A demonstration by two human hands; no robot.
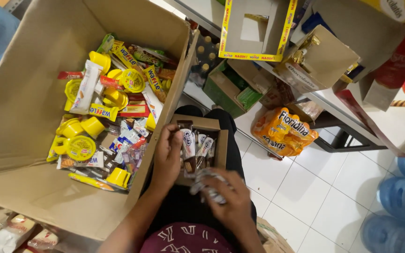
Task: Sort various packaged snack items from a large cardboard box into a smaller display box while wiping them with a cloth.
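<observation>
Nearest: right hand (233, 206), fingers curled around a bunch of silver-wrapped snack bars (206, 183), held over the lap. Left hand (167, 157), fingers pinching one wrapped bar (188, 143) upright inside small brown carton (221, 145) on the lap. At left, large cardboard box (19, 93) of yellow cups and mixed snack packets. On tiled floor (305, 197), orange bagged pack (284, 131).

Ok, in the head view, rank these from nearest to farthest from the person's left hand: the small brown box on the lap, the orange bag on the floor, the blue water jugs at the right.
1. Small brown box: touching the left hand, on the lap.
2. Orange bag: on the floor tiles, further right.
3. Blue water jugs: at the far right edge.
</observation>
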